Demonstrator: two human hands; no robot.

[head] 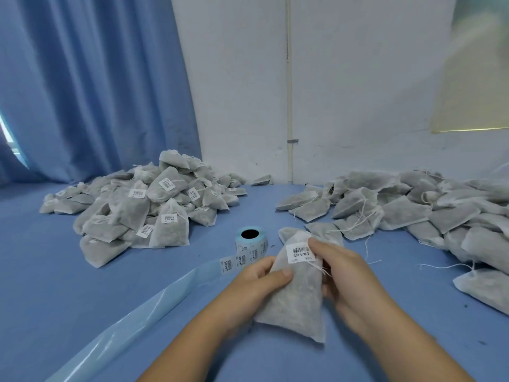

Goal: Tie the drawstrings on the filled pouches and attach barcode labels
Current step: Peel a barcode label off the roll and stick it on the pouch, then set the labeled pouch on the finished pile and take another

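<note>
Both hands hold one filled pouch [293,301] above the blue table [82,271]. The left hand [257,275] wraps round its left edge, thumb across the front. The right hand [343,274] clasps the upper right side, one fingertip touching the barcode label [298,253] stuck near the neck. Loose drawstring ends [323,268] poke out beside the right palm. Just beyond the left fingers stands the label roll [251,239], its backing strip [165,293] trailing past the left wrist. Farther off lies a labelled pile [137,208]. Beyond the right fingers an unlabelled pile [413,205] spreads close behind the held pouch.
</note>
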